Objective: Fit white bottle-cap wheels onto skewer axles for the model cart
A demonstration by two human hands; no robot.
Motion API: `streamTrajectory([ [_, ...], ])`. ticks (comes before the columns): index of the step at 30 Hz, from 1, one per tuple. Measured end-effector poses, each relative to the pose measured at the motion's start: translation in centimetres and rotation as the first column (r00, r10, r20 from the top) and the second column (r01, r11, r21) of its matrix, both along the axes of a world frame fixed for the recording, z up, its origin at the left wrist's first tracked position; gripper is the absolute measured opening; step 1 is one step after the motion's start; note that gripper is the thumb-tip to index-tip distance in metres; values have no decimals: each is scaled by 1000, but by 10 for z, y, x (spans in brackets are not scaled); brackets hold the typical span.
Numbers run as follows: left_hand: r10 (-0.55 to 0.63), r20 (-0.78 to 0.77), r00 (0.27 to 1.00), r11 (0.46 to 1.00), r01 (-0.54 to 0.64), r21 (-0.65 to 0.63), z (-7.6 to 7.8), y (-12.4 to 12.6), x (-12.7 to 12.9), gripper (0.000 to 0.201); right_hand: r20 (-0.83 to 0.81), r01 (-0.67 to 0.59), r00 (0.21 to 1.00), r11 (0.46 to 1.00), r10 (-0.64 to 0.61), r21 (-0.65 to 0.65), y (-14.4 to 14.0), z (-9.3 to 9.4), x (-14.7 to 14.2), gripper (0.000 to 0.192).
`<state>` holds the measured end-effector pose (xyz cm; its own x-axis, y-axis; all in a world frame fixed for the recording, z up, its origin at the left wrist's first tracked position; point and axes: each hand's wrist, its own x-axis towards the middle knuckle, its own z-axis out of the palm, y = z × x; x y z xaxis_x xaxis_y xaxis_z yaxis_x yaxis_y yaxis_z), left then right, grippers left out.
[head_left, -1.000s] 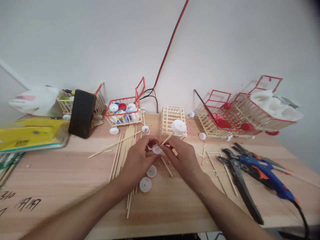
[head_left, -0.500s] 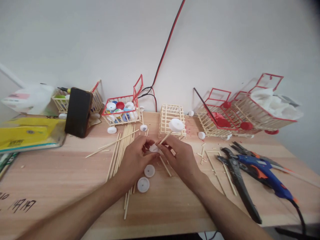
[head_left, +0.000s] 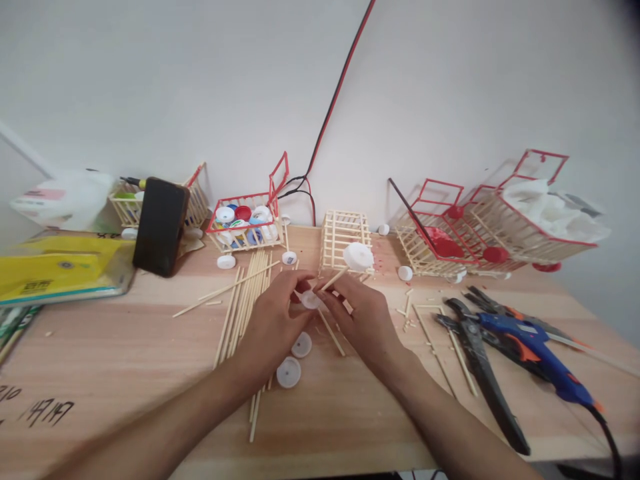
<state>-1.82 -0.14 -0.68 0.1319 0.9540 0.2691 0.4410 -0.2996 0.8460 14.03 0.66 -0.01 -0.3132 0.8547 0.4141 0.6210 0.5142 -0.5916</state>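
Observation:
My left hand (head_left: 280,307) is closed on a white bottle cap (head_left: 311,300), gripping it by the edge. My right hand (head_left: 356,307) pinches a thin wooden stick (head_left: 334,279); another white cap (head_left: 358,256) sits on its far end. The stick's near end meets the cap in my left hand, but whether it is inside cannot be made out. Below my hands lie two white caps (head_left: 289,372) with a small dark spot in the middle. Several loose sticks (head_left: 245,293) lie under and beside my left hand. Behind stands a small stick basket (head_left: 345,230).
A stick cart (head_left: 245,223) full of caps and a phone (head_left: 161,227) stand back left, near a yellow package (head_left: 65,267). More red-edged carts (head_left: 435,243) line the wall. Pliers (head_left: 487,380) and a blue glue gun (head_left: 540,353) lie right, near cut stick pieces.
The cap on the stick's far end has tilted and shifted slightly right. The cap in my left hand shows a little more of its face. The whole view has shifted slightly.

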Motion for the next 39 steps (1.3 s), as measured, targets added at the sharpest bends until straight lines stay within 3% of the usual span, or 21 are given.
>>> streamTrajectory([
  [10,-57,-53,997,997,60,52,-3,0,-1,41,-29,-17,999,1000,16,-25,-1,0,-2,12],
  [17,-12,25,1000,998,11,61,-3,4,-3,49,-36,29,999,999,-30,-41,-2,-1,-1,13],
  [25,-26,-33,999,993,30,112,2,1,-2,46,-130,11,991,999,-17,-46,-2,-1,-1,17],
  [39,9,-23,1000,994,-7,106,-3,3,-4,47,-66,59,996,995,-65,-85,-2,-1,-2,18],
])
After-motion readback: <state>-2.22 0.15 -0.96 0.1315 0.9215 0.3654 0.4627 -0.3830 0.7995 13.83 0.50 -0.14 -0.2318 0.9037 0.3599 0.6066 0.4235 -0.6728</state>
